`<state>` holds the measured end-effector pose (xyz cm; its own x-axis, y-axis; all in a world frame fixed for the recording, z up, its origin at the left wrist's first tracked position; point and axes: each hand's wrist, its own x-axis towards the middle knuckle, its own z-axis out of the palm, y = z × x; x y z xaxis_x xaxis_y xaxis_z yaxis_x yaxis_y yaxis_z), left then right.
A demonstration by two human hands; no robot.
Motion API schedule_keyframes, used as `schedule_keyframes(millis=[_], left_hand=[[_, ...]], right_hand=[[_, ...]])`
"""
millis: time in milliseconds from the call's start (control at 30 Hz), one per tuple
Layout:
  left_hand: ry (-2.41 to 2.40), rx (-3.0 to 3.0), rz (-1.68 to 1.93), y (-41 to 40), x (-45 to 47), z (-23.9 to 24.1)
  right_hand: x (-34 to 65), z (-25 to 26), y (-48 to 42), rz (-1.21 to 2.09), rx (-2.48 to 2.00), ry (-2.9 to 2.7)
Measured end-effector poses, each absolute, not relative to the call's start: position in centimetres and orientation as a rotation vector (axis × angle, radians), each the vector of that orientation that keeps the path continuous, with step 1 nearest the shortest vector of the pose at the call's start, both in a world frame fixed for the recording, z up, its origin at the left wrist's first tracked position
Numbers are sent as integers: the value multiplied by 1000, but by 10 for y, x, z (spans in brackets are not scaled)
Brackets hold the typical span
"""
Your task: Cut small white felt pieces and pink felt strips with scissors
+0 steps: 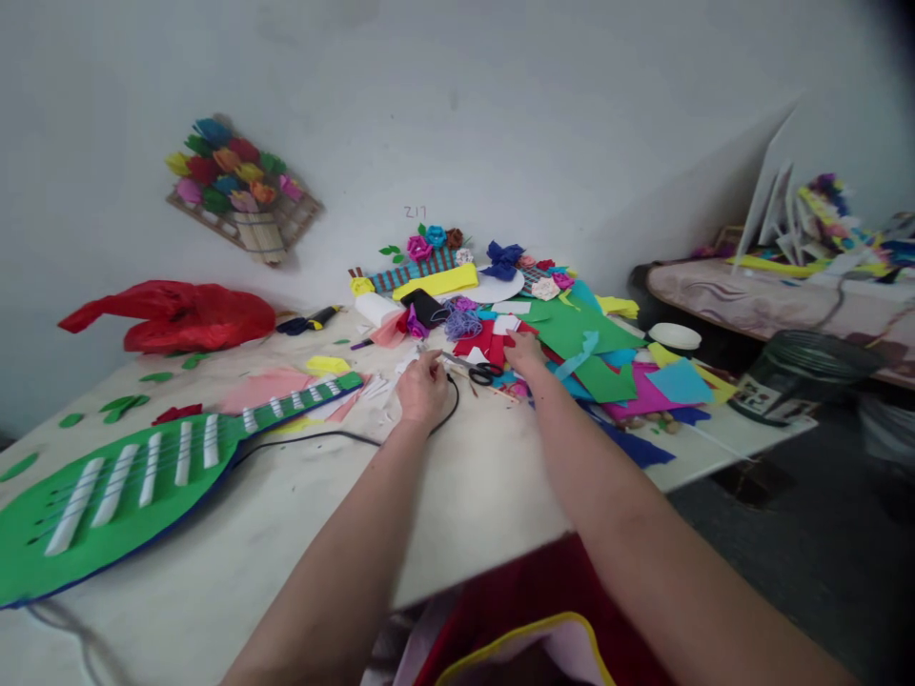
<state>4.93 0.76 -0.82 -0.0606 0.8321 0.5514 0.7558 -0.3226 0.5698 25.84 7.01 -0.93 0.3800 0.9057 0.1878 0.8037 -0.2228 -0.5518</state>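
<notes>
A red cloth point(529, 591) lies nearest, below the tabletop point(457, 505) edge. The left hand point(423, 386) curls beside the black cable point(335, 436); the right hand point(525, 351) rests on red paper point(476, 340) by the scissors point(476, 367). Neither grip shows clearly.

A plain pale wall point(500, 86) backs the light table point(464, 495), a patterned bench point(758, 300) stands right over dark floor point(786, 534)
</notes>
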Motion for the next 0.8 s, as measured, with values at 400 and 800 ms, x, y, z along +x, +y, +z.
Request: schedule_keyframes(millis=[400, 800], left_hand=[[1607, 1824, 1439, 18, 43, -14], [1490, 1799, 1406, 22, 45, -17]], right_hand=[[261, -10, 73, 154, -1816, -1032], [267, -23, 92, 262, -1560, -964]])
